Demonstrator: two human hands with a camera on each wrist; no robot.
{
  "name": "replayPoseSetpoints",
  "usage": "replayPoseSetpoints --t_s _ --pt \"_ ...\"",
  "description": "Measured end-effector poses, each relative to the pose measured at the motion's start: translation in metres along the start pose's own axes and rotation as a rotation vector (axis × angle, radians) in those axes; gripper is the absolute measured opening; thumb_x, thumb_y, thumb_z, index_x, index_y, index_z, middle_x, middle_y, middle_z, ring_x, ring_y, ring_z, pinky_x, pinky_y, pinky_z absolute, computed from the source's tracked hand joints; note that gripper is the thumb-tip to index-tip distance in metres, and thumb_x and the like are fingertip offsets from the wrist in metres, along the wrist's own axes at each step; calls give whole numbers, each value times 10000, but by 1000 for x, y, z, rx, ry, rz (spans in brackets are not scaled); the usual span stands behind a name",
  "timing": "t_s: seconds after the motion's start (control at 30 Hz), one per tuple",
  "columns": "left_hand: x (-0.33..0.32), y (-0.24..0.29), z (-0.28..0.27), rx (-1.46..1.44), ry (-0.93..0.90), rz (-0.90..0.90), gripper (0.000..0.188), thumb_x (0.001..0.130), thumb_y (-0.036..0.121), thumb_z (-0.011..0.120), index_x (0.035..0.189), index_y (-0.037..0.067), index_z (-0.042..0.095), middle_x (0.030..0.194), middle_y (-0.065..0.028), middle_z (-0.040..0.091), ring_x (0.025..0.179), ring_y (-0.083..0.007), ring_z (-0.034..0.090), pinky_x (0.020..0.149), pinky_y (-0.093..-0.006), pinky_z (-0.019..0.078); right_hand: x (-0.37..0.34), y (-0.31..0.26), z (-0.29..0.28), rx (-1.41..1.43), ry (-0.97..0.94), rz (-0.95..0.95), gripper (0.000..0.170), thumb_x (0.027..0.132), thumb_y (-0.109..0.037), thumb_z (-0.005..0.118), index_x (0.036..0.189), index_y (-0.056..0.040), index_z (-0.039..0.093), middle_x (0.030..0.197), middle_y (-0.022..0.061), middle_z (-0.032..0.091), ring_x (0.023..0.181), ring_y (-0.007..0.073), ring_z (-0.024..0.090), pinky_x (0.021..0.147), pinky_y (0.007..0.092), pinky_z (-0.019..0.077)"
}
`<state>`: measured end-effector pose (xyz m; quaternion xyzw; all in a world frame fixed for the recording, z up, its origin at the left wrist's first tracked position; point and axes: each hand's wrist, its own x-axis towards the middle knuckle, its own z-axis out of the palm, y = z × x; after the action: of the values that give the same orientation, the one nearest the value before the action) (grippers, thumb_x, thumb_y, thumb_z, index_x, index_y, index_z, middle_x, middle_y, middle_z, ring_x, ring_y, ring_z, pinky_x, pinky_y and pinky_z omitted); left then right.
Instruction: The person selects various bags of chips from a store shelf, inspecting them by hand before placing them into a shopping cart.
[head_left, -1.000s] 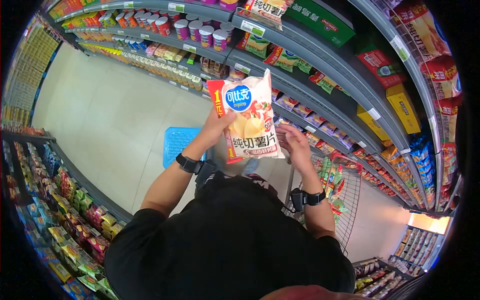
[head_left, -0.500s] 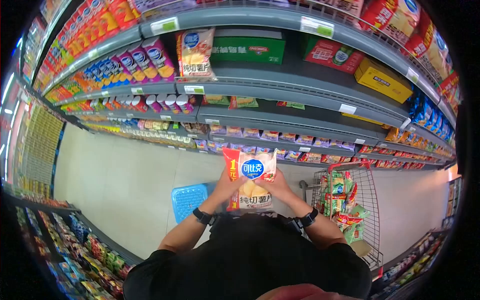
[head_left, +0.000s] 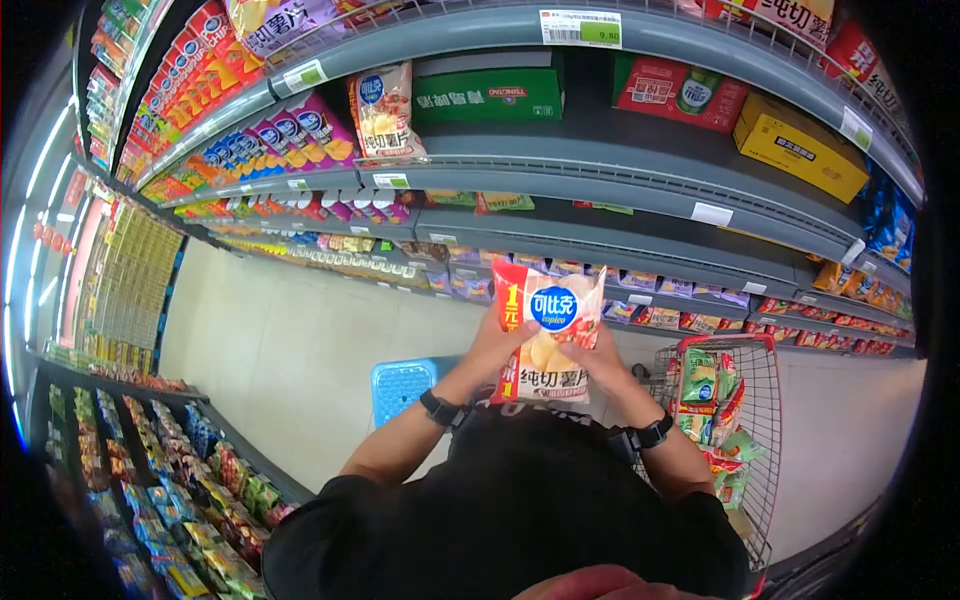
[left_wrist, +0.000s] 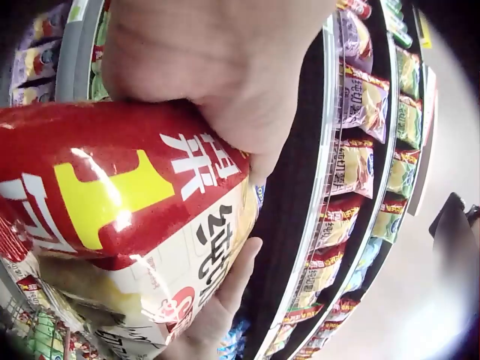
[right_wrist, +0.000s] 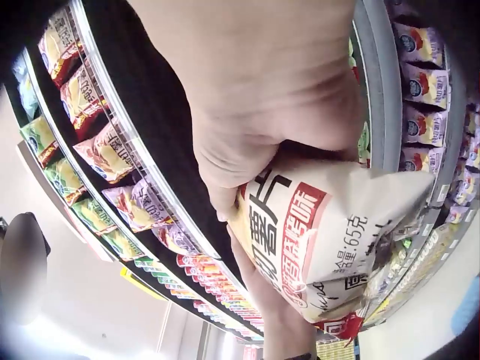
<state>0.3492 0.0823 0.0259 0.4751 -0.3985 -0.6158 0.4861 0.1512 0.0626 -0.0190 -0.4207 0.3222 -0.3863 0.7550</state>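
A red and cream chip bag [head_left: 553,318] with a blue logo is held upright in front of the torso, between both hands. The left hand [head_left: 498,350] grips its left side, thumb on the front. On the other side, the right hand [head_left: 603,362] grips the bag, thumb also across the front. In the left wrist view the left hand [left_wrist: 217,67] bends over the red edge of the bag [left_wrist: 112,195]. The right wrist view has the right hand [right_wrist: 277,112] around the cream side of the bag [right_wrist: 315,232]. Fingers behind the bag are hidden.
Ahead, a grey shelf [head_left: 560,178] bears a similar chip bag [head_left: 385,112], a green box [head_left: 490,95], a red box [head_left: 678,93] and a yellow box [head_left: 800,148]. A cart [head_left: 776,420] with several bags stands at right; a blue stool [head_left: 403,388] is left of the hands.
The right hand, apart from the bag a second ago, has come to grip its right side. The view has turned toward the shelves, and the bag now appears slightly higher and further right than half a second ago.
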Motion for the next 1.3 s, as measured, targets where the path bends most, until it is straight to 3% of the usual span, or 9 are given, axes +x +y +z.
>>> replayPoseSetpoints --t_s 0.27,0.37,0.47,0.57,0.67,0.87,0.97,1.07,1.3 --pt "29 0 20 124 -16 11 557 899 110 605 1370 21 321 1253 -99 533 1142 -171 523 963 -318 446 1 -21 -24 52 160 -19 514 805 -129 744 1223 11 480 1135 105 617 1012 166 609 868 316 512" --pt "44 -5 24 40 -42 183 746 870 60 616 1449 33 147 1393 -190 388 1271 -262 438 1030 -388 398 5 -27 -37 42 275 -109 487 821 -164 735 1201 15 489 1119 109 619 977 160 614 838 303 510" --pt "46 -4 24 271 23 378 746 805 30 673 1433 69 271 1379 -155 407 1247 -245 453 971 -346 426 13 -40 -41 100 388 -173 511 840 -160 709 1243 13 445 1151 122 602 992 172 609 854 319 504" --pt "45 9 21 713 -233 489 733 786 43 697 1418 94 328 1344 -129 428 1213 -229 469 937 -335 434 9 -51 -42 43 443 -297 524 854 -146 689 1276 8 419 1176 120 584 1031 168 590 888 313 483" --pt "44 26 52 724 -277 446 777 783 86 711 1433 74 283 1316 -111 461 1153 -220 507 930 -327 438 2 -53 -40 -52 421 -378 551 857 -125 669 1314 7 390 1221 121 545 1096 186 553 931 327 456" --pt "49 35 67 433 -23 494 874 725 161 787 1404 12 256 1243 -120 516 1164 -218 511 973 -358 426 -23 -64 -10 -248 45 -481 684 811 -71 675 1403 -55 334 1395 114 396 1288 253 409 968 383 429" --pt "58 38 45 372 -33 300 786 727 136 785 1347 -11 325 1204 -126 557 1100 -198 558 929 -349 461 -22 -59 -29 -283 37 -374 695 794 -75 698 1392 -51 345 1422 128 364 1299 255 393 979 390 419" --pt "55 38 42 274 -51 221 678 749 93 754 1302 -14 378 1157 -119 595 1047 -184 593 890 -333 490 -13 -60 -34 -317 362 -437 700 783 -89 722 1381 -53 359 1411 147 385 1280 242 413 985 400 410" --pt "46 46 43 -65 -119 79 501 855 102 655 1281 -15 418 1175 -115 594 1038 -184 602 885 -315 498 2 -50 -26 48 115 -113 696 847 -319 707 1351 13 360 1268 150 526 1153 220 530 954 354 460"
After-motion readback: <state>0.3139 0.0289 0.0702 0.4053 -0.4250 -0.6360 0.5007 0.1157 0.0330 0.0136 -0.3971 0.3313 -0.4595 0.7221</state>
